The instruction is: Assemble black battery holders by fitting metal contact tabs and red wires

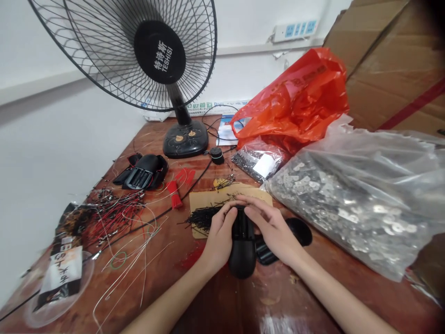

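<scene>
Between both hands is a black plastic housing with a rounded near end and a recessed slot toward its far end. My left hand grips its left side, thumb on top. From the right, my right hand closes on the far end, with its thumb near the slot. Fingertips of both hands meet at the far edge, partly hidden. More black plastic parts lie under and beside my right hand, and a rounded black piece is just right of it. Thin black pieces are heaped on cardboard beyond my hands.
A fan stands at the back. Red wires, loose clear strands and black housings lie left. On the right are a clear bag of metal pieces, a red plastic bag and a cardboard box.
</scene>
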The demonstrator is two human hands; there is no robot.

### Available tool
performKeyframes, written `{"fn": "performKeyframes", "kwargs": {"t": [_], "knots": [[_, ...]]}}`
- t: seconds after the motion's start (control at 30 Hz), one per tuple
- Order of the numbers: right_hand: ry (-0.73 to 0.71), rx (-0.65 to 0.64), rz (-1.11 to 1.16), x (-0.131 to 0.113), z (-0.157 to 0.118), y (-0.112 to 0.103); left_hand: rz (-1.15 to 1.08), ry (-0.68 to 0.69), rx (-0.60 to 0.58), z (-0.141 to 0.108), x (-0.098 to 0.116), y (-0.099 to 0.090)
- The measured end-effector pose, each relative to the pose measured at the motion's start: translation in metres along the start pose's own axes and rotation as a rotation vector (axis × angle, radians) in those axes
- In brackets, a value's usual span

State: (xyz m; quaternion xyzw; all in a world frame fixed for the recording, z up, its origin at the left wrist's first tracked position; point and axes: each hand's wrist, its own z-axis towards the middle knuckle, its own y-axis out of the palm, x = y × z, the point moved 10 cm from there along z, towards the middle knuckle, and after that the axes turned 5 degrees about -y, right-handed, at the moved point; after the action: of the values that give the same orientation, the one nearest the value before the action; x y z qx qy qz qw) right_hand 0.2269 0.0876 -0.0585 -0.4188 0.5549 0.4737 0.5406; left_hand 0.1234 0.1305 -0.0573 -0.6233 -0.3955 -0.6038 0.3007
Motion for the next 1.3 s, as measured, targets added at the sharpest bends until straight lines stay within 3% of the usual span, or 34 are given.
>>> {"fn": "performKeyframes", "kwargs": {"t": [0.23, 0.67, 1.03, 1.3], "knots": [[0.006, 0.049, 0.065, -0.001, -0.002, -0.003, 0.004, 0.002, 0.016, -0.003, 0.005, 0.001], [-0.127, 0.089, 0.111, -0.009, -0.002, -0.004, 0.068, 0.113, -0.039, -0.004, 0.011, 0.005], [-0.146, 0.119, 0.052, -0.013, -0.008, -0.004, -0.049, 0.037, 0.021, -0.007, 0.006, -0.002], [-0.158, 0.125, 0.020, -0.018, -0.008, -0.005, 0.021, 0.079, -0.011, -0.005, 0.012, 0.004]]}}
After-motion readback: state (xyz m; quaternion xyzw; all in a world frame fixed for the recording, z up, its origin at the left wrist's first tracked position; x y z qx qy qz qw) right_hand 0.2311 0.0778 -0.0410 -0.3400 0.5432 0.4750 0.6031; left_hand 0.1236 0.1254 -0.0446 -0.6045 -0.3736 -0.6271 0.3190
